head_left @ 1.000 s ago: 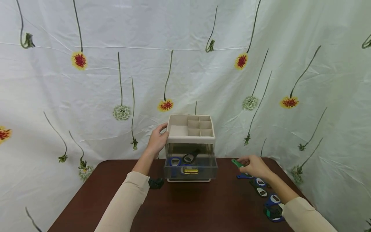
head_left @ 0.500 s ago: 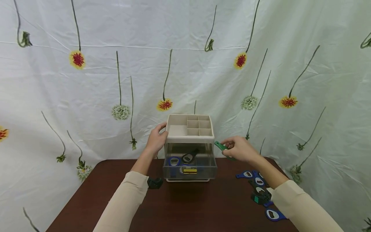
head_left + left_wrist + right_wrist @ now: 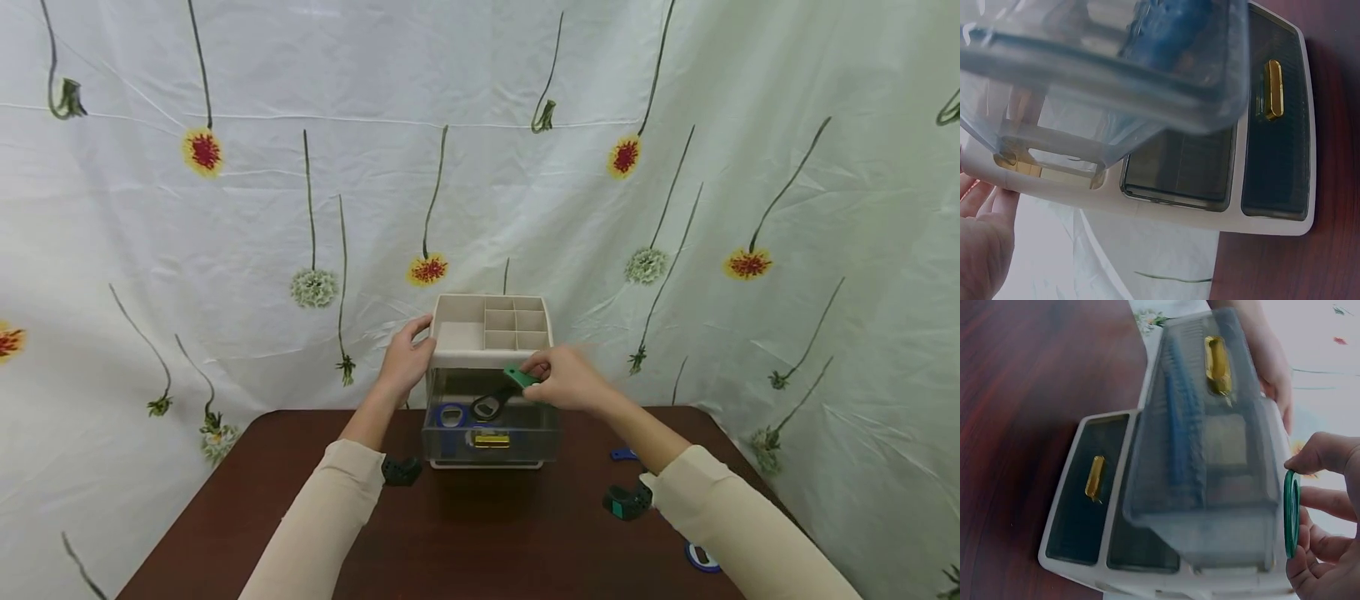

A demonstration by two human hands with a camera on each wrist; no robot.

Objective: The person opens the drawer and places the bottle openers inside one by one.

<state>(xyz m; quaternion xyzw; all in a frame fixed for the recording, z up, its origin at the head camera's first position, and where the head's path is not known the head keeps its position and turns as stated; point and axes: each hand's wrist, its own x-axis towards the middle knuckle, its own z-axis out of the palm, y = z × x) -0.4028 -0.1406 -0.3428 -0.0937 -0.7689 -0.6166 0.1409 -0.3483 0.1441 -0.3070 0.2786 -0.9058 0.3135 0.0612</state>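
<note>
Head view: green bottle opener (image 3: 519,377), single piece, carried by the right hand (image 3: 566,379); located at one o'clock from the gold pull (image 3: 491,442) of the open drawer (image 3: 525,448), just off the drawer's opening; whether above it or in front of it cannot be told

Condition of hands: right hand, narrow, thumb and fingers pinching the opener by its round head, handle end free and aimed at ten o'clock; left hand (image 3: 407,360), fingers loosely bent, touching the side of the cream organiser (image 3: 491,359) at ten o'clock

Handling, by judgement: opener likely light, stiff and hard to break, of plastic and metal; smooth rim possibly a little slippery; best held across opposite edges of the head, as now, or flat along the handle

Organiser, by judgement: rigid, fairly light, apt to slide if knocked; sound hold at its side wall; drawer seemingly of thin clear plastic, stiff, perhaps brittle, best drawn by the gold pull

Drawer contents, visible: blue-rimmed opener (image 3: 452,407), at ten o'clock from the pull; black opener (image 3: 496,402), at twelve; other blue shapes unclear

On the dark table (image 3: 465,533): blue handle (image 3: 623,454) at three o'clock from the drawer; round-headed blue opener (image 3: 702,557) at four, partly under the right sleeve (image 3: 738,521) in this view
</note>
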